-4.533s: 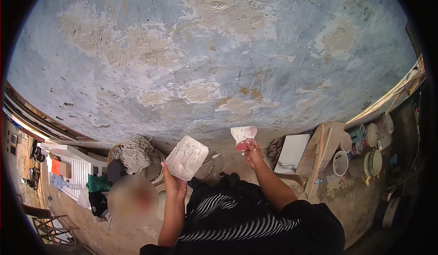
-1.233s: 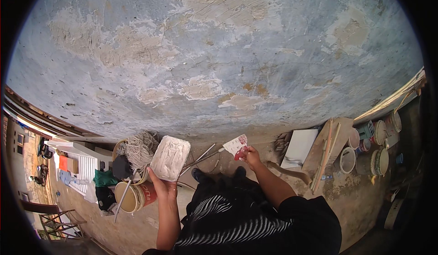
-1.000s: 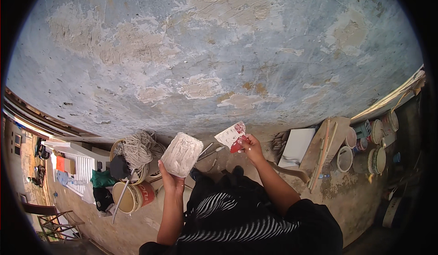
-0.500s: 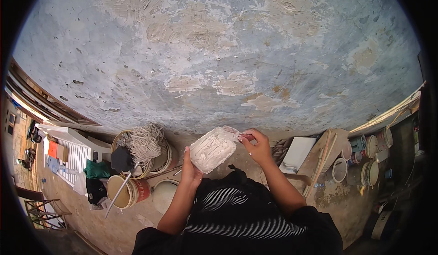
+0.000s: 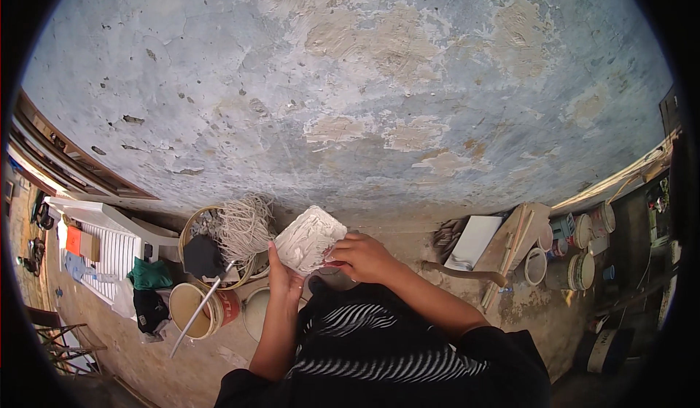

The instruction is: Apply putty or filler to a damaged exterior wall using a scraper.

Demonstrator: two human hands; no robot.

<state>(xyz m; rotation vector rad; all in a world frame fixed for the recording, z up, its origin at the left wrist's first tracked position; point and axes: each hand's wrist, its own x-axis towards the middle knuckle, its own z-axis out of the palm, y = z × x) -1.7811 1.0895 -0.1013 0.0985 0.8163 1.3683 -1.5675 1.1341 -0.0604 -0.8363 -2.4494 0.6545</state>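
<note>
Just below the middle of the frame, the left hand (image 5: 286, 277) grips a flat board loaded with white plaster (image 5: 311, 239), fingers curled up around its lower left edge so that the board tilts toward the upper right. The right hand (image 5: 362, 256) is closed around a small tool with a red handle (image 5: 329, 260), pressed against the board's right edge; the blade itself is hidden against the plaster, so its shape cannot be told. Both forearms come up from the lower edge, over a black top with white stripes (image 5: 379, 350). The whole upper half of the frame is a patchy blue-grey wall (image 5: 350, 94) with pale filled patches. To the left of the hands sit a round basket of pale string (image 5: 244, 226) and a bucket with a stick (image 5: 195, 307). At the right, near the wall's foot, paint tins (image 5: 580, 244) stand by wooden boards (image 5: 510, 244).
</note>
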